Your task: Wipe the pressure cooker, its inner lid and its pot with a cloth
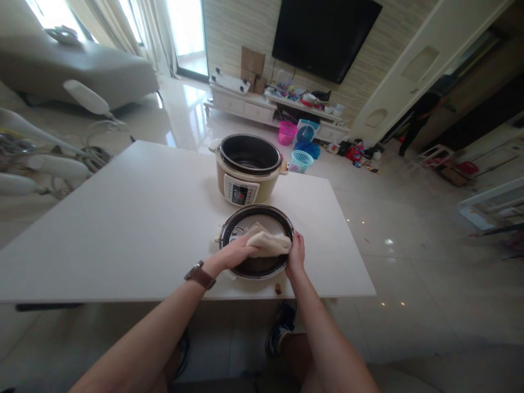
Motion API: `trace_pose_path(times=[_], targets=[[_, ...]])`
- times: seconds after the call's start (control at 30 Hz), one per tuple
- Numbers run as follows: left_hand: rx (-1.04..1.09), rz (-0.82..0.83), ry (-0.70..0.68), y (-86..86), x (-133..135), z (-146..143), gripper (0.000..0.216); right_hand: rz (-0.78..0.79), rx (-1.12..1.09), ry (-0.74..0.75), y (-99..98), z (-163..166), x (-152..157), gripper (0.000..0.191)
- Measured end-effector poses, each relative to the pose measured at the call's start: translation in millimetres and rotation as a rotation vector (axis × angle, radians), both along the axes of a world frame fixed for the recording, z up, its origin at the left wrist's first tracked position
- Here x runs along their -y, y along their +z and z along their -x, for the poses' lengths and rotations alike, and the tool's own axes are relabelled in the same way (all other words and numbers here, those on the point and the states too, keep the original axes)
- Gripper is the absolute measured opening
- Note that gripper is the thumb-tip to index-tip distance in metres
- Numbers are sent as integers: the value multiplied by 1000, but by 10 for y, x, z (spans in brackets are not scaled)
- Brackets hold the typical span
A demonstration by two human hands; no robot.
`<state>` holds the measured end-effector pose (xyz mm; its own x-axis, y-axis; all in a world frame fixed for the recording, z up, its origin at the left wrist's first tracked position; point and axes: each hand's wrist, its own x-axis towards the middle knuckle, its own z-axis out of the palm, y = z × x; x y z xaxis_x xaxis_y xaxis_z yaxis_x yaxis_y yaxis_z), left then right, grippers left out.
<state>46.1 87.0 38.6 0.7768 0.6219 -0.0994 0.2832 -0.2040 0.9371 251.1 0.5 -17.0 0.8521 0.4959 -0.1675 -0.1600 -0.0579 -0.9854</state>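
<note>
The round lid (pixel 257 268) of an electric pressure cooker lies with its inner side up near the front edge of the white table. My left hand (pixel 239 251), below a watch on the wrist, grips a cream cloth (pixel 268 243) that rests over the lid's inside. Round the lid's right rim my right hand (pixel 297 252) is closed, and the cloth's end reaches close to it. Just behind the lid stands the pressure cooker body (pixel 248 169), uncovered, with its dark inner pot showing and its control panel facing me.
The white table (pixel 143 218) extends far to the left. A small brown object (pixel 278 288) sits at its front edge. White chairs (pixel 85 98) stand at the left. Baskets (pixel 302 159) and a low cabinet (pixel 254 106) are beyond the table. A person (pixel 421 117) stands at the far right.
</note>
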Motion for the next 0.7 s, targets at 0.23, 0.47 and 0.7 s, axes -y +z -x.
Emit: trace_pose_path(times=[0.23, 0.47, 0.7], targets=[[625, 51, 893, -8, -308, 90, 59, 27, 56, 27, 99, 60, 26, 48], [256, -389, 380, -75, -141, 48, 53, -12, 47, 50, 55, 72, 14, 51], [-201, -505, -23, -272, 59, -183, 59, -77, 4, 53, -9, 76, 1, 46]])
